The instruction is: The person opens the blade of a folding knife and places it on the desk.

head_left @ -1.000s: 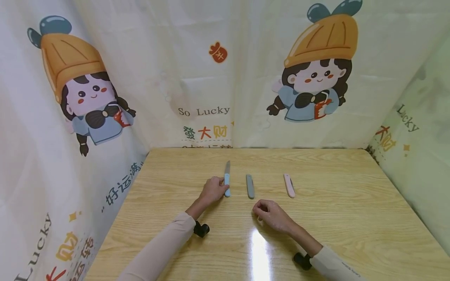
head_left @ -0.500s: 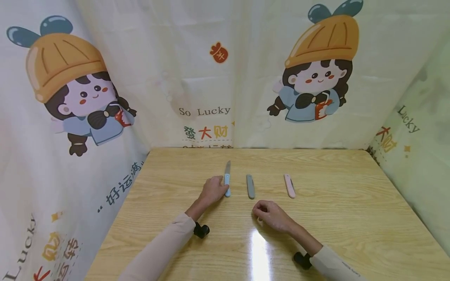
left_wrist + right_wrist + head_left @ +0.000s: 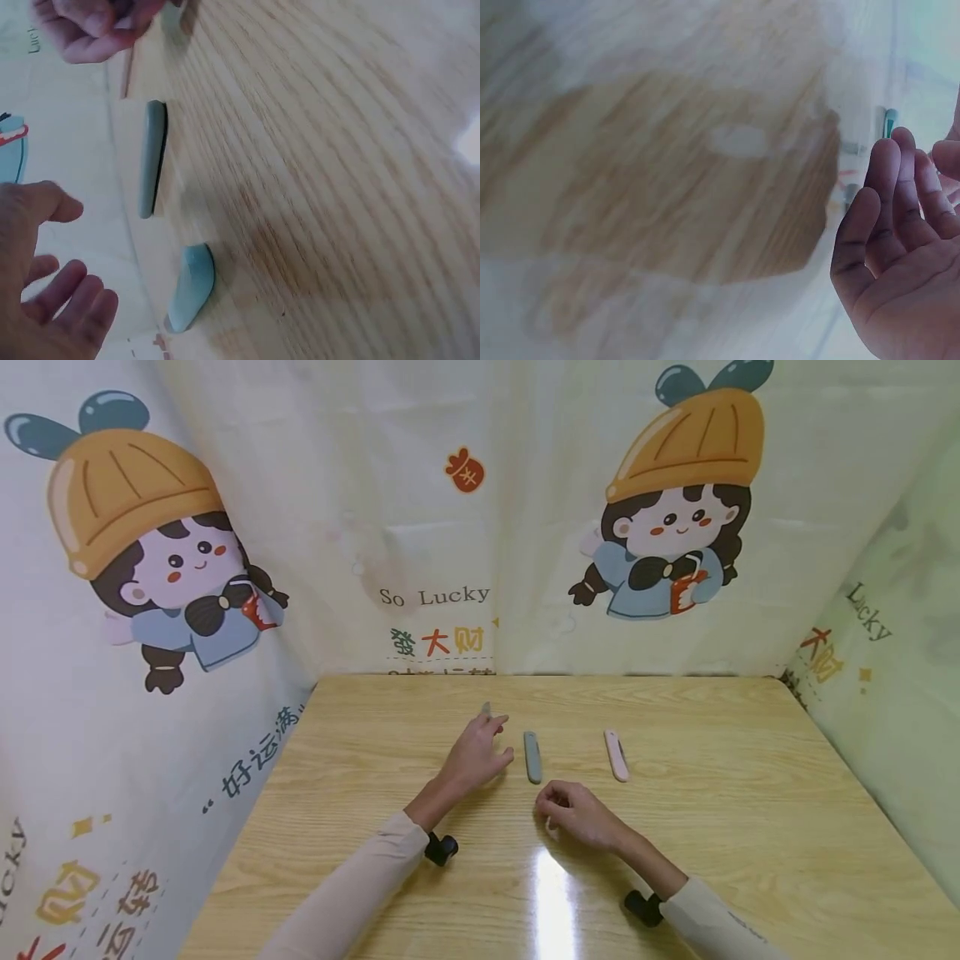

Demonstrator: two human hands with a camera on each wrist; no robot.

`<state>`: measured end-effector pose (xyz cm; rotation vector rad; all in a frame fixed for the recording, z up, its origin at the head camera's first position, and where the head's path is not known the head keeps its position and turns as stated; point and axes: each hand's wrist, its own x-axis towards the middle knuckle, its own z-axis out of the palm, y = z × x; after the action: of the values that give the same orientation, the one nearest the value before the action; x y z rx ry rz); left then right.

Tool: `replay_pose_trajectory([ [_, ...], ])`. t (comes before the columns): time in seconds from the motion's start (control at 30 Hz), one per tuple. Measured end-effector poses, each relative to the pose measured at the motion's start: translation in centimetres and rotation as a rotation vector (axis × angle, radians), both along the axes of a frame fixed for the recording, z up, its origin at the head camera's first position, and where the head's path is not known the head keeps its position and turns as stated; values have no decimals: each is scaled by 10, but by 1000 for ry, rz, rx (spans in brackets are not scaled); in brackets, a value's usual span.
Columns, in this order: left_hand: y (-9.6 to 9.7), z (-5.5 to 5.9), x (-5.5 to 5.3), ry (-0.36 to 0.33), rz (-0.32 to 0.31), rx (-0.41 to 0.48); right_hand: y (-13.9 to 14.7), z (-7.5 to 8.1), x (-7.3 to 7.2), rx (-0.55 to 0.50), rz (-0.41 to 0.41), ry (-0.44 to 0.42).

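Note:
My left hand (image 3: 474, 755) hovers with spread fingers and grips nothing. In the head view it covers the light blue folding knife, leaving only the tip of its unfolded blade (image 3: 487, 707) visible. The left wrist view shows the blue knife's handle (image 3: 193, 289) on the table, apart from the fingers. Just right of that hand lies a folded grey-green knife (image 3: 532, 757). A folded pink knife (image 3: 617, 756) lies further right. My right hand (image 3: 581, 814) rests below the grey-green knife, fingers loosely curled around nothing.
The light wood table (image 3: 712, 827) reaches back to a printed curtain (image 3: 540, 543), which also hangs along the left and right sides. A bright light reflection lies on the tabletop between the two forearms. Black wrist cameras sit under both wrists.
My left hand has let go of the blue knife's handle, lifted and moved slightly up and right over it, its fingers spreading. The right hand stays almost where it was.

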<state>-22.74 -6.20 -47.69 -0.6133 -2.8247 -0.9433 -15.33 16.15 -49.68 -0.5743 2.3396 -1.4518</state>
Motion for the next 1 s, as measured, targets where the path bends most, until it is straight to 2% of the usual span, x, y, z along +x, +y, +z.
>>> replay_pose_trajectory([
  [0.07, 2, 0, -2, -37, -88, -24, 0, 1, 1, -7, -4, 1],
  [0.17, 6, -2, -6, -135, -201, -58, -2, 3, 1, -10, 0, 17],
  [0.23, 8, -6, -10, -183, -249, -85, -3, 5, 2, -6, 6, 30],
  [0.3, 10, -9, -14, -212, -271, -117, -4, 6, 3, 2, 12, 45],
  [0.53, 18, -15, -22, -254, -287, -207, -7, 8, 6, 45, -6, 92],
  [0.67, 20, -18, -23, -248, -281, -232, -6, 6, 9, 155, -38, 206],
  [0.83, 21, -23, -22, -235, -255, -233, -3, 3, 14, 352, -16, 391],
  [1.0, 20, -23, -19, -196, -227, -223, 0, 1, 17, 456, 42, 461],
])
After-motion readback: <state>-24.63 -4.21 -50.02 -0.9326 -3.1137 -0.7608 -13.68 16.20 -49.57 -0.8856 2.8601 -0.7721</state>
